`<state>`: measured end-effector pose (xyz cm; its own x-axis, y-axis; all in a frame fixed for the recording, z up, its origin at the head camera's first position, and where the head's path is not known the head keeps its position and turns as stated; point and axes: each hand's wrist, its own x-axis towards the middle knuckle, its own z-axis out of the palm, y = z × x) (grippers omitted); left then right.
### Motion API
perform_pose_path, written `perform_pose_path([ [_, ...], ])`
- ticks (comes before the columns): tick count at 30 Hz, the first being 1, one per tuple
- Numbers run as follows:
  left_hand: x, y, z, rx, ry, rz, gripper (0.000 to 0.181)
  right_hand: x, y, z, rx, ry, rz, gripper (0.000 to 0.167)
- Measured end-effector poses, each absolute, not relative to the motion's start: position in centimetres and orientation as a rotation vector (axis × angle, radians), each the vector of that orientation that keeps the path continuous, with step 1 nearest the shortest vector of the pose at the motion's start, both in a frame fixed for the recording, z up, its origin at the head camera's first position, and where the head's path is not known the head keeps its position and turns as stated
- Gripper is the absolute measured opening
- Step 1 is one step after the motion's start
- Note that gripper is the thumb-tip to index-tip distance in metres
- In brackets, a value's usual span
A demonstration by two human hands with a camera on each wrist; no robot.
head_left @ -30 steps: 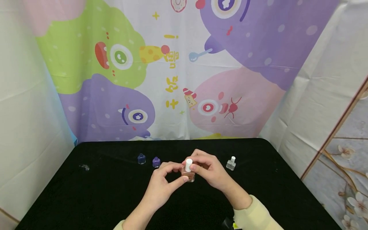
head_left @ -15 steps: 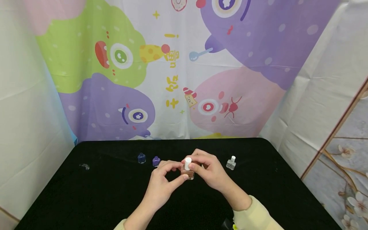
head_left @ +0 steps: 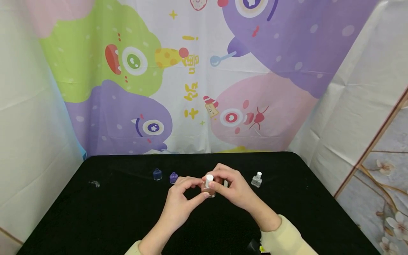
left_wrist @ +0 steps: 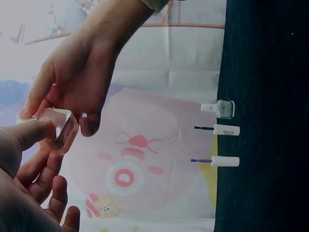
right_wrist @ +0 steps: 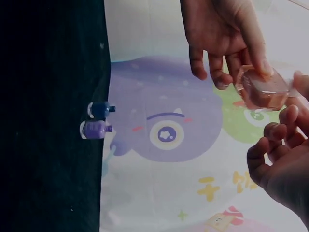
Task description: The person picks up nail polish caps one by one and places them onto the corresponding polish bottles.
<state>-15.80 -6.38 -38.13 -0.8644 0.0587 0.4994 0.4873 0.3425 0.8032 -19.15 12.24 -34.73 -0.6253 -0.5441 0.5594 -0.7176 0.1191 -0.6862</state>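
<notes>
Between both hands, above the table, is an upright bottle of brownish-pink nail polish (head_left: 208, 191) with a white cap (head_left: 209, 180). My left hand (head_left: 181, 198) pinches the glass body between thumb and fingers. My right hand (head_left: 235, 187) pinches the white cap; its other fingers are curled, as the right wrist view shows. Behind the hands stand two capless bottles, one dark blue (head_left: 157, 174) and one purple (head_left: 173, 177). To the right is a clear nail polish bottle (head_left: 256, 180) with its white cap on.
Two white brush caps, one with a dark blue brush (left_wrist: 227, 129) and one with a purple brush (left_wrist: 225, 161), stand brush-up near the clear bottle. A small clear scrap (head_left: 94, 183) lies at left on the black table (head_left: 105, 219). A cartoon curtain (head_left: 197, 141) hangs behind.
The hands and the brownish-pink bottle have risen very slightly in the head view, which itself has shifted a little. Both hands keep the same hold; the other bottles stay put.
</notes>
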Motion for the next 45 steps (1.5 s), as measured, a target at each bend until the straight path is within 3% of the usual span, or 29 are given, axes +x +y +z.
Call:
perform_pose_path([
  [6, -16.2, -6.5, -38.5, -0.484, -2.254, -1.526, 0.025, -20.2, 12.6, -35.5, 1.196, -2.241, 1.414, 0.018],
  [15, -16.9, -6.7, -38.5, -0.481, -2.317, -1.534, 0.040, -18.4, 12.7, -32.6, 1.127, -2.254, 1.361, 0.014],
  [25, -18.3, -8.6, -39.2, -0.402, -2.339, -1.478, 0.047, -18.2, 14.1, -32.0, 1.020, -2.303, 1.256, 0.016],
  [45, -22.1, -13.2, -42.9, -0.223, -2.323, -1.406, 0.045, -18.5, 18.7, -33.8, 0.769, -2.470, 1.102, 0.013],
])
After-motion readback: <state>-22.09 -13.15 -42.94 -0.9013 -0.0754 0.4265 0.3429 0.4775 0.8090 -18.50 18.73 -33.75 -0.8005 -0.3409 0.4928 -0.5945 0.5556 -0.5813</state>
